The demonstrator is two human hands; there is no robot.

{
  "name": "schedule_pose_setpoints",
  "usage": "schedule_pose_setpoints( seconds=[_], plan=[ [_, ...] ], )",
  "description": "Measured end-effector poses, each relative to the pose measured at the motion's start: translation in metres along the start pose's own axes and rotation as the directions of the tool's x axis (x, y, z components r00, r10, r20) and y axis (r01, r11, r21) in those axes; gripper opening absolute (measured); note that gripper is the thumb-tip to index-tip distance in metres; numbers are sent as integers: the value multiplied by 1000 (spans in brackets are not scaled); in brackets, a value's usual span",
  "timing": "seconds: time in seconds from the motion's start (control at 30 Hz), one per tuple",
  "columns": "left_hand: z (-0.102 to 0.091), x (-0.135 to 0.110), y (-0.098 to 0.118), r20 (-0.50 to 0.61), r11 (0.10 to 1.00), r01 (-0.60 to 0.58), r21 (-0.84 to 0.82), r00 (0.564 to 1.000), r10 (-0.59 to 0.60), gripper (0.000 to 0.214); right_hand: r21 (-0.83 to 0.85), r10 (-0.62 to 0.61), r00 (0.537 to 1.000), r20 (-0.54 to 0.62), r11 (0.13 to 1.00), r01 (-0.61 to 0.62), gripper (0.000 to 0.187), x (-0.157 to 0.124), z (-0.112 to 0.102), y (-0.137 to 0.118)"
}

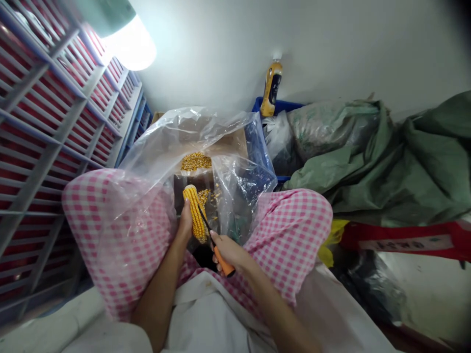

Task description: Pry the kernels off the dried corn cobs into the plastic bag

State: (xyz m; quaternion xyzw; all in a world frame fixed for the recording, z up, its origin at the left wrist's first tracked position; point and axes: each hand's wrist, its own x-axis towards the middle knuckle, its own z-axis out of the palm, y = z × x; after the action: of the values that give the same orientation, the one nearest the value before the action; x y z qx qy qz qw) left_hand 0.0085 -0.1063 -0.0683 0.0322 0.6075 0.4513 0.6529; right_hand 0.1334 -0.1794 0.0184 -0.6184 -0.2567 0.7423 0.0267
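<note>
Between my knees, my left hand (186, 217) is closed round a yellow corn cob (195, 215), held nearly upright with its pale end away from me. My right hand (228, 252) grips the orange handle of a screwdriver (222, 260). Its thin dark shaft points up and left, and the tip lies against the right side of the cob, where kernels meet it. Loose corn kernels (196, 161) are heaped beyond the cob inside a clear plastic bag (165, 135), which spreads over my thighs. Part of my left fingers is hidden behind the cob.
Slatted plastic crates (55, 113) stack up on the left, below a bright lamp (134, 46). A drink bottle (271, 87) stands by a blue bin (289, 104) at the wall. Green cloth (415, 162) and a red bag (386, 240) lie to the right.
</note>
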Motion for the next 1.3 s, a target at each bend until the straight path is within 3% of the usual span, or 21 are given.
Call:
schedule_pose_setpoints(
  seconds=[0.17,0.33,0.53,0.7,0.87,1.07,1.2,1.3],
  plan=[
    [2,0,-1,-23,1000,-20,13,1000,20,46,7,-8,999,-42,1000,9,40,-2,-1,-5],
    [2,0,-1,-12,999,-12,35,1000,12,44,34,29,999,27,999,-30,42,-3,-3,-7],
    [4,-1,1,27,1000,-5,17,1000,5,46,-224,-160,969,-188,968,116,37,6,8,-3],
    [5,1,-1,-3,1000,19,3,1000,-19,43,-7,9,1000,15,1000,-9,42,4,-3,-10],
    [4,5,-4,-9,1000,29,8,1000,-29,43,-153,-38,991,-130,988,18,36,10,-2,-15],
    [1,7,-7,9,999,32,-4,999,-32,43,9,61,998,6,998,-61,41,4,-5,-26],
    [-1,10,-9,18,1000,-4,-25,1000,4,43,-141,-6,994,-111,990,-10,40,7,-3,-30],
    [-4,12,-11,-7,999,17,-43,1000,-18,41,-153,-16,993,-117,988,-3,40,10,-3,-31]
  ],
)
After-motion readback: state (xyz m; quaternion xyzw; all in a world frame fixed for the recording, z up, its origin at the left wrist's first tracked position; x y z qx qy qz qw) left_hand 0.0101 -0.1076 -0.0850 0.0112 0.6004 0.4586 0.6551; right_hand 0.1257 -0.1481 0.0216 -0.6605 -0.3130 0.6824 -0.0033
